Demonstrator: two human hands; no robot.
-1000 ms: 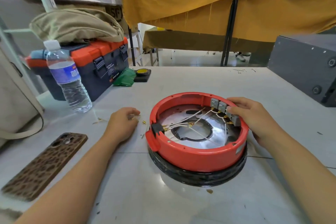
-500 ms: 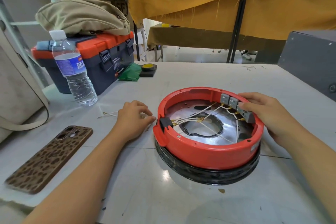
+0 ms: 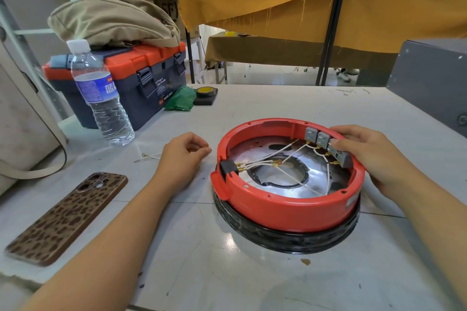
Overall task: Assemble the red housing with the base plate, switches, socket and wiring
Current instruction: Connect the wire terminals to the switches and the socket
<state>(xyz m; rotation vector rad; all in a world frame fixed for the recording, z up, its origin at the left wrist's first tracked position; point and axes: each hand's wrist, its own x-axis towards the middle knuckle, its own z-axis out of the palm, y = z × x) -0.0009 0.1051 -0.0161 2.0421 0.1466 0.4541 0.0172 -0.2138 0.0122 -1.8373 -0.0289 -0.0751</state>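
**Right hand on the switches, left hand beside the housing**

Far left, a phone (image 3: pixel 67 217) lies lower left on the table (image 3: pixel 252 280), a bottle (image 3: pixel 101 93) and toolbox (image 3: pixel 141 83) above it. Moving in, the left hand (image 3: pixel 183 159) rests on the table, fingers curled, pinching a small brass piece just left of the housing (image 3: pixel 285 207). Centre right, the housing sits on a black ring (image 3: pixel 283 240), wires (image 3: pixel 267 163) crossing the plate (image 3: pixel 275 189), socket (image 3: pixel 228 170) on its left wall. The right hand (image 3: pixel 371 154) grips the rim, thumb pressing the switches (image 3: pixel 326 145).
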